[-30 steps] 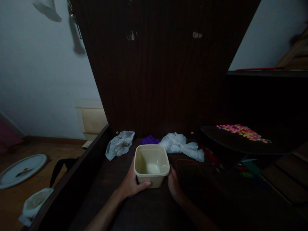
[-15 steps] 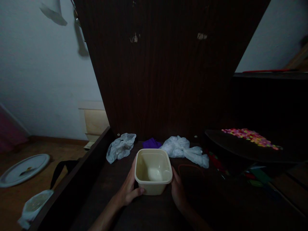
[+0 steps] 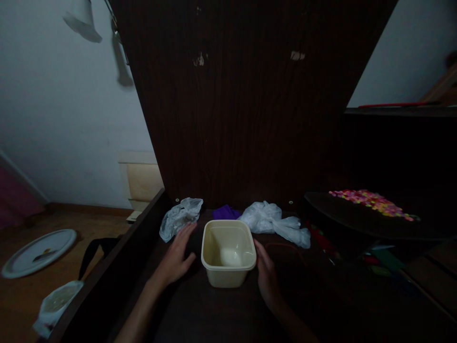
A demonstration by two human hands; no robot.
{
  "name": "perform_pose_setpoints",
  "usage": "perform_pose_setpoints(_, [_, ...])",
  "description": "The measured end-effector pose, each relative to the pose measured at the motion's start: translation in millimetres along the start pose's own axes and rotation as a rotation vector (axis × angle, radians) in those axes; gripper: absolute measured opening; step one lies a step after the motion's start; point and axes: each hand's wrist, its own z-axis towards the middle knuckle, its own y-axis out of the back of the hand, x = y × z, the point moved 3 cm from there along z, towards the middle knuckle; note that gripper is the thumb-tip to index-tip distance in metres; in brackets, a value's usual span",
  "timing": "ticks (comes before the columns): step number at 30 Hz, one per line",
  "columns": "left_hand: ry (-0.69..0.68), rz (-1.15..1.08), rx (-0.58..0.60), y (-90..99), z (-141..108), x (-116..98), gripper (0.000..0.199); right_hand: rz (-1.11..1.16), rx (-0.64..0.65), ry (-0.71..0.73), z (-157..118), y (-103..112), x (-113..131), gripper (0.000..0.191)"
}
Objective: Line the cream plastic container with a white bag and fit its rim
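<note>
A cream plastic tub with rounded corners stands upright on the dark wooden surface, nothing visible inside it. To its left, my left hand is apart from the tub, thumb spread from the fingers, holding nothing. My right hand rests against the tub's right side, its fingers extended along the wall and partly in shadow. Behind the tub lie a crumpled clear plastic bag, a purple cloth-like item and a knotted whitish plastic bag.
A dark upright panel rises behind, and a raised edge runs along the left. Colourful small pieces lie on a dark shelf at right. On the floor at left are a white lid and a bag.
My left hand has let go of the tub and moved left, away from its side. The right hand and the tub have stayed nearly in place.
</note>
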Motion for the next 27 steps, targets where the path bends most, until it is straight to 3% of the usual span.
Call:
perform_pose_setpoints(4, [0.015, 0.24, -0.24, 26.1, 14, 16, 0.064, -0.002, 0.008, 0.019, 0, 0, 5, 0.051])
perform_pose_setpoints(6, [0.038, 0.319, -0.297, 37.4, 19, 23, 0.064, 0.029, 0.008, 0.022, 0, -1, 6, 0.048])
perform_pose_setpoints(12, [0.264, 0.446, -0.115, 45.3, 17, 41, 0.054, 0.099, 0.019, -0.009, 0, -3, 6, 0.045])
perform_pose_setpoints(16, [0.28, 0.437, -0.067, 35.5, 7, 41, 0.032, 0.083, 0.009, 0.001, 0, -3, 8, 0.044])
perform_pose_setpoints(20, [0.285, 0.429, -0.073, 27.4, 3, 38, 0.025, 0.063, 0.005, -0.014, 0, -1, 10, 0.041])
perform_pose_setpoints(27, [0.212, 0.439, -0.182, 26.5, 4, 41, 0.04, -0.032, 0.017, -0.001, -1, 1, 11, 0.039])
